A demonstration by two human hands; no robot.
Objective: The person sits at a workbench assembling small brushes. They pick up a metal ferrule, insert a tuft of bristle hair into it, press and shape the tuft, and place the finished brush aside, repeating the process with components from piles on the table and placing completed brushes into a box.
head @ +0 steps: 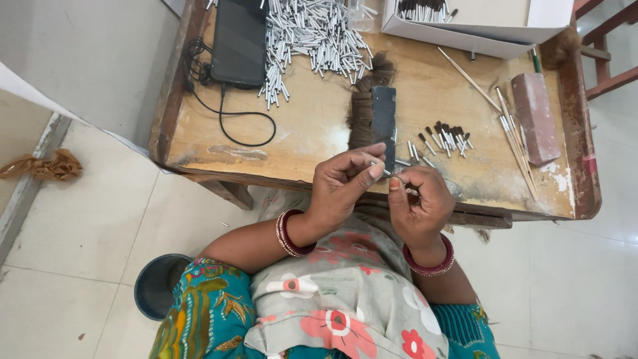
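At the bench's near edge, your two hands meet over your lap. Your left hand (340,186) has thumb and forefinger pinched narrow on a thin metal tube (376,163) — its tip pokes up past the fingertips. Your right hand (417,203) is curled close, fingertips pressed together on the tube's other end; whether a second piece sits inside that grip cannot be told. The tube hangs just off the bench (299,133), between your hands, not touching the wood.

Just beyond your knuckles, a dark flat block (383,123) lies across a tuft of brown hair (362,110), near the middle of the bench. To the right of it sits a small scatter of short tubes with dark hair tips (446,138), and a few bare ones lie closer to the near edge.

Toward the right edge, a few long thin sticks (515,143) lie slanted beside a reddish brick (535,118).

At the far side, a big heap of bare metal tubes (312,40) spreads beside a black phone (239,41) — its cable (232,116) loops down toward the left corner. In the far right corner stands a white box (478,26) with more dark-tipped pieces inside.
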